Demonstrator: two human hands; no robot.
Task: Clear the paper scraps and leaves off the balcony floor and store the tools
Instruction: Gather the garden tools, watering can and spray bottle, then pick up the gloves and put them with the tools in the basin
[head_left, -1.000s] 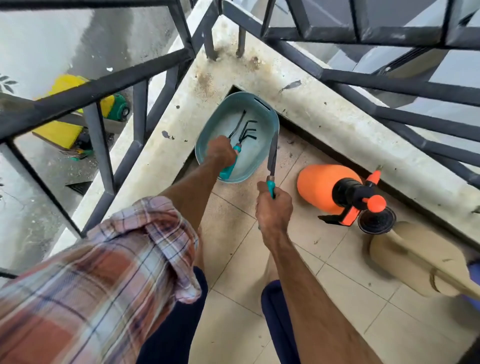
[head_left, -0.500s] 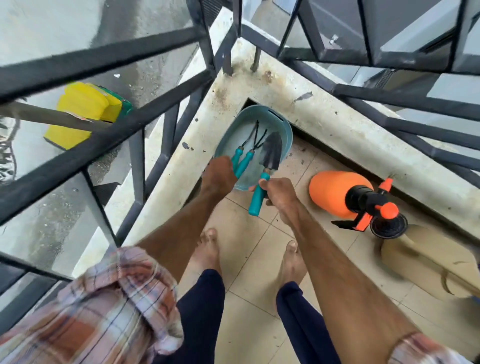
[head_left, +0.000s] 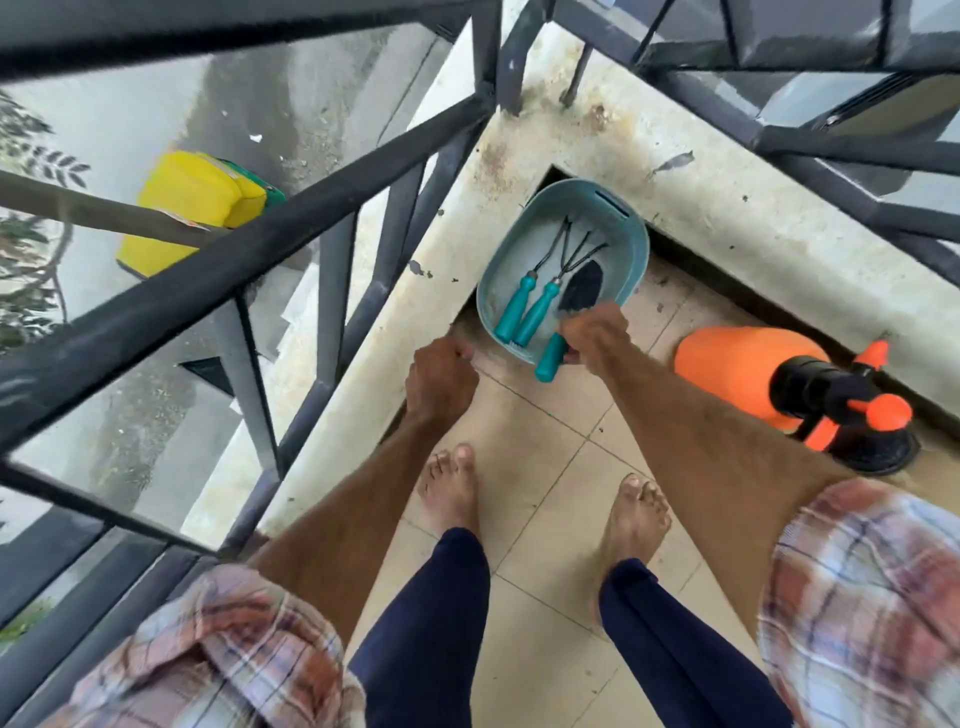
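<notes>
Trowel (head_left: 581, 293) half in the basket (head_left: 641, 244)
Right hand (head_left: 595, 338) grips its handle at the near rim; blade lies inside, pointing away, beside two rakes (head_left: 535, 312). Left hand (head_left: 441, 376) hangs loosely curled, empty

Head view, sole camera: wide-angle, facing steeply down onto the tiled floor (head_left: 545, 415) corner, close beside the railing (head_left: 311, 208), seemingly from standing height.

basin (head_left: 636, 252): matt plastic | railing (head_left: 234, 260): painted metal | ledge (head_left: 727, 208): rough concrete (stained)
</notes>
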